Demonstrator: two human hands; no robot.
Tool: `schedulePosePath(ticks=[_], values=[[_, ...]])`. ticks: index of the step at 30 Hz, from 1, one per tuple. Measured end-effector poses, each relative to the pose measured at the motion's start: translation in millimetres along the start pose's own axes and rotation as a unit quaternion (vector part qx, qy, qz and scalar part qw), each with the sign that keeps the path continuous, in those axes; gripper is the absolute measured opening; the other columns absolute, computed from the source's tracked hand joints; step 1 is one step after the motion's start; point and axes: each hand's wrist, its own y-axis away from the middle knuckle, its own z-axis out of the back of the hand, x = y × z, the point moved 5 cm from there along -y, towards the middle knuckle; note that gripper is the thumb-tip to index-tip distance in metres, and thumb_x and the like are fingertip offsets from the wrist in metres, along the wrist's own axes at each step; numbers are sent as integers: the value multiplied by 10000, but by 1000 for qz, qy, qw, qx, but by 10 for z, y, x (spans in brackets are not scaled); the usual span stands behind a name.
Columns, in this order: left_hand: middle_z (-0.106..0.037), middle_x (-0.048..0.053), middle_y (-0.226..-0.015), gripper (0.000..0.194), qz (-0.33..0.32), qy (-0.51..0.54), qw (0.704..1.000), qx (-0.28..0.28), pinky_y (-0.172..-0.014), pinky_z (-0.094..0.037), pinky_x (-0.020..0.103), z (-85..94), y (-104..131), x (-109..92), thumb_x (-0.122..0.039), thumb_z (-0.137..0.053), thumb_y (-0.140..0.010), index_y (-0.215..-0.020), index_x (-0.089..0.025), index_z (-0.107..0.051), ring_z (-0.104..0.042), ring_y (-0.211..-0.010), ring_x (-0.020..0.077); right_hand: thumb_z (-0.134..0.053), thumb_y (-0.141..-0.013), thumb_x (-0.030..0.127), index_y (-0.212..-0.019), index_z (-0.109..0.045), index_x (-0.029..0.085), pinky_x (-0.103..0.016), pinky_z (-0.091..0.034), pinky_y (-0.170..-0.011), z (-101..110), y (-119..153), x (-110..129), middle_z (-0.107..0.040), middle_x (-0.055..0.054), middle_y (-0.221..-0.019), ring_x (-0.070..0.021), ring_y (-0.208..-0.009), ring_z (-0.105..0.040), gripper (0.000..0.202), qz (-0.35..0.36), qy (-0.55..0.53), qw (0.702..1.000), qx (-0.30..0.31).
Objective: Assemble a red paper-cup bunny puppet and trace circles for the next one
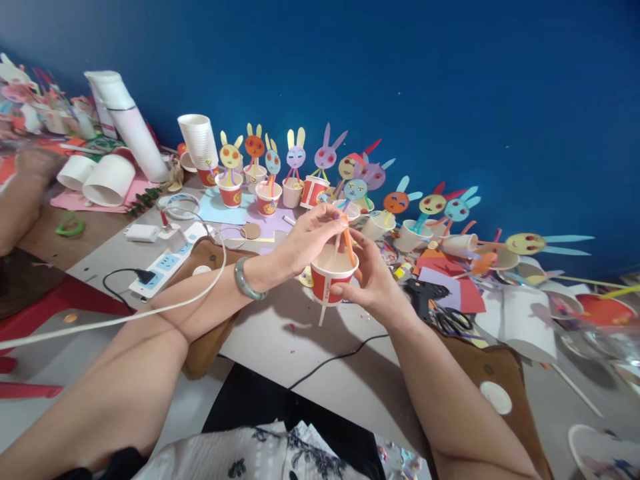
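A red and white paper cup is held above the table in front of me, with a pale strip hanging down its front. My right hand is wrapped around the cup's right side, thumb on the front. My left hand is over the cup's rim, its fingertips pinching the top of an orange strip that stands at the cup's inner edge. A bit of purple shows at those fingertips. Behind my hands stands a row of cups with paper rabbit heads, among them a purple one.
A power strip and white cable lie at left, beside a tall white flask and stacked cups. At right are a black glue gun, scissors and coloured paper. Another person's arm is at far left.
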Motion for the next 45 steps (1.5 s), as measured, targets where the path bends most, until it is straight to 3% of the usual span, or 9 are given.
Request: schedulePosePath(ticks=[4, 11, 16, 19, 29, 35, 45], values=[[-596, -43, -656, 116, 2, -9, 1000, -3, -678, -491, 258, 8, -9, 7, -216, -598, -937, -837, -207, -541, -595, -614, 99, -998, -601, 388, -1464, -454, 301, -484, -454, -1208, -34, -13, -78, -483, -129, -1604, -323, -1476, -503, 1024, -17, 5, 1000, -3], [-599, -42, -663, 125, 2, 13, 1000, -7, -709, -502, 267, 20, -22, 37, -233, -604, -944, -847, -202, -530, -601, -630, 105, -948, -688, 365, -1471, -520, 266, -437, -554, -1075, -122, -16, 2, -651, -116, -1440, -303, -1312, -641, 898, -18, 26, 999, 43], [-629, -19, -708, 93, 16, 8, 1000, -14, -753, -521, 299, 28, -9, 3, -259, -624, -954, -913, -194, -572, -629, -694, 135, -949, -687, 374, -1486, -499, 297, -408, -596, -1000, -102, -18, -56, -651, -112, -1447, -287, -1260, -674, 921, -30, -4, 999, 16], [-649, 4, -754, 103, 26, 19, 999, -19, -762, -523, 298, 38, -25, -9, -228, -653, -928, -854, -180, -598, -626, -709, 134, -966, -656, 383, -1443, -523, 293, -405, -616, -951, -78, -19, -100, -684, -111, -1390, -288, -1209, -699, 907, -34, -13, 999, -6], [-663, -5, -772, 202, -10, 13, 999, 29, -713, -485, 254, 76, -65, 16, -334, -779, -830, -785, -164, -679, -599, -715, 99, -985, -608, 374, -1273, -584, 273, -420, -626, -929, -36, -34, -160, -730, -82, -1246, -279, -1152, -711, 783, -45, -34, 997, -53], [-679, 6, -795, 287, -10, -8, 999, 47, -735, -481, 272, 72, -61, 19, -416, -789, -838, -771, -158, -683, -622, -736, 105, -1001, -580, 358, -1177, -592, 265, -396, -637, -835, -23, -28, -199, -747, -60, -1125, -261, -1041, -733, 730, -65, -38, 995, -62], [-661, 3, -805, 348, -31, -14, 998, 54, -739, -490, 265, 78, -71, 42, -469, -782, -854, -787, -149, -663, -616, -741, 99, -994, -601, 434, -1196, -598, 261, -427, -634, -859, -13, -38, -217, -756, -69, -1118, -275, -1043, -738, 735, -30, -13, 997, -72]])
